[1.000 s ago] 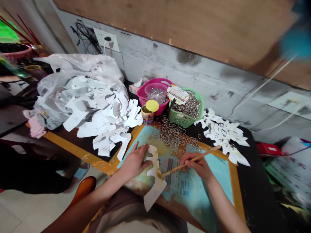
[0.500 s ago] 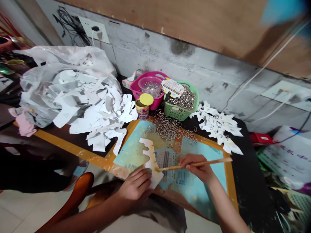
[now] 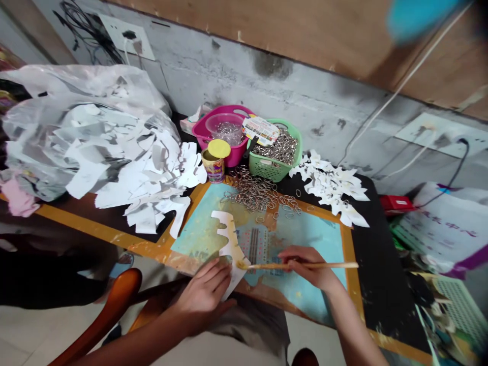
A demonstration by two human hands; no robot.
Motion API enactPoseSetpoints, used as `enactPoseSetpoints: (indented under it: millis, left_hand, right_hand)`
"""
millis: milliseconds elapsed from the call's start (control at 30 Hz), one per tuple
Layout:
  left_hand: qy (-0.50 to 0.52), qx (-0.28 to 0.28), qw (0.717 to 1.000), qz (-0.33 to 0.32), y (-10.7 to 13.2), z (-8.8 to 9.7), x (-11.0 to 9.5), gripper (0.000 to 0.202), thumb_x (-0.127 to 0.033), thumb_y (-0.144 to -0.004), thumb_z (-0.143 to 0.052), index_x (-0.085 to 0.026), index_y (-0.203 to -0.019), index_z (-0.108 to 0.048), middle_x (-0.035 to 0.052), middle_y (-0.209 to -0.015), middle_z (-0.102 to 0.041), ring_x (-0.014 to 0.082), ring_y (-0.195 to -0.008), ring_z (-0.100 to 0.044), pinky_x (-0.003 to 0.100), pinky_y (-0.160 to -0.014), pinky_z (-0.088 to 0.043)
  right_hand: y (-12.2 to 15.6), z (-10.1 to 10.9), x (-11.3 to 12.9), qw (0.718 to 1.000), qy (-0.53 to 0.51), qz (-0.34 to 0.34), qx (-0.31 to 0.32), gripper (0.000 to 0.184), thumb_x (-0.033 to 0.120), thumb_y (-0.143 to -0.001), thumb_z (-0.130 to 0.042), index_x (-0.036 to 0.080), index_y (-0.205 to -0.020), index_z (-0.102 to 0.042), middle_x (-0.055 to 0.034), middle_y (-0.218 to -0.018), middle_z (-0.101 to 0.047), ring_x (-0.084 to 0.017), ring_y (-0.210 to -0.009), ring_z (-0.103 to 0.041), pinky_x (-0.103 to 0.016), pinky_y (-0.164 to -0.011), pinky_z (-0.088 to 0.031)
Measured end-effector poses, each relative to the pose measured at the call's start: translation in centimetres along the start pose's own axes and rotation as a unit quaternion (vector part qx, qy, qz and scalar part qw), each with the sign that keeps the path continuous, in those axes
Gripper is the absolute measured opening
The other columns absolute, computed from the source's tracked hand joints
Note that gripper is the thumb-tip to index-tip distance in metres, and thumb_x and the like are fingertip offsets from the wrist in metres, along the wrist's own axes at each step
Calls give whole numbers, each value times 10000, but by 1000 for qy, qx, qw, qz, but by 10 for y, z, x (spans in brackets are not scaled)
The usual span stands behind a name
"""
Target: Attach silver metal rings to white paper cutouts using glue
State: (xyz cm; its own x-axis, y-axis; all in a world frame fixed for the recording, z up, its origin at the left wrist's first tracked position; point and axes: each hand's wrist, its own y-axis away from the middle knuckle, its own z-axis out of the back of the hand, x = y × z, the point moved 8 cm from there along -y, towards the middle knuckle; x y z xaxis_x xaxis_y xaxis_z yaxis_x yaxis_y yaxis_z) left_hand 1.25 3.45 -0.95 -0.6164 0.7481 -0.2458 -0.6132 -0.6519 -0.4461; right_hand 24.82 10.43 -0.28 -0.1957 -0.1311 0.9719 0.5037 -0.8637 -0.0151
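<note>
Blue printed mat below me: my left hand presses flat on a paper cutout, my right hand pinching a paintbrush at its edge.

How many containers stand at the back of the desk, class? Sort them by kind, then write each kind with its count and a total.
Plastic baskets: 2 (a pink basket, a green basket)
Clear plastic bowls: 1 (a clear bowl, inside the pink basket)
Printed cups: 1 (a printed cup, yellow lid on top)
Total: 4

Even indoor light, soft shadows, warped edges
</note>
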Motion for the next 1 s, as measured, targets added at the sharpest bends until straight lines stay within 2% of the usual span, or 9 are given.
enactPoseSetpoints:
  millis: [133,200,367,467,567,700,867,1000]
  left_hand:
    - [-17,-9,1000,1,0,0,-3,280,-312,-942,-612,-90,-1094,-687,140,-1051,-767,300,-1020,-707,490,-996,-547]
    - [-16,-12,1000,2,-2,1,-4,252,-277,-944,-598,-92,-1090,-687,132,-1044,-770,292,-1010,-711,492,-1018,-537]
    - [-8,-9,1000,9,-4,2,-5,232,-254,-938,-594,-94,-1077,-689,129,-1032,-768,287,-1007,-714,511,-1059,-515]
    - [-5,-12,1000,11,-3,2,-5,229,-239,-930,-601,-102,-1092,-689,125,-1036,-765,283,-1027,-711,511,-1082,-502]
    - [-3,-15,1000,10,-3,3,-5,239,-235,-925,-610,-116,-1115,-691,123,-1041,-765,274,-1037,-706,509,-1110,-484]
    - [-18,-18,1000,3,-5,3,-9,211,-194,-931,-589,-101,-1087,-696,132,-1032,-767,266,-1017,-711,497,-1096,-500]
    - [-63,-44,997,-15,-4,0,-13,142,-87,-908,-576,-89,-966,-706,147,-978,-770,272,-975,-716,509,-1049,-529]
    - [-78,-51,995,-20,0,-4,-13,166,-73,-903,-567,-103,-987,-707,149,-995,-769,268,-997,-711,498,-1036,-541]
  right_hand:
    - [19,-1,-20,996,-20,-87,18,222,389,-917,-680,197,-978,-774,-41,-729,-724,-162,-619,-686,-228,-531,-527]
    - [26,2,-26,994,-32,-102,27,218,374,-915,-687,197,-1004,-777,-34,-705,-718,-158,-595,-683,-228,-518,-524]
    - [30,19,-22,999,-27,-25,-24,155,311,-906,-709,206,-984,-792,-56,-739,-725,-171,-623,-675,-260,-540,-522]
    - [28,15,-15,998,-61,28,-17,135,300,-891,-726,240,-988,-798,-56,-766,-726,-189,-680,-673,-295,-591,-533]
    - [26,9,-15,998,-59,15,12,131,274,-889,-726,256,-994,-803,-62,-835,-732,-184,-692,-669,-293,-589,-530]
    - [28,25,-7,998,-16,36,-40,143,210,-890,-717,242,-997,-806,-64,-791,-734,-186,-681,-669,-285,-572,-528]
    - [28,20,-6,999,-27,41,-17,132,283,-898,-715,235,-982,-805,-78,-812,-747,-192,-664,-686,-298,-561,-549]
    - [32,26,-9,997,-16,41,-68,128,273,-896,-713,227,-976,-802,-77,-745,-741,-209,-660,-683,-314,-553,-555]
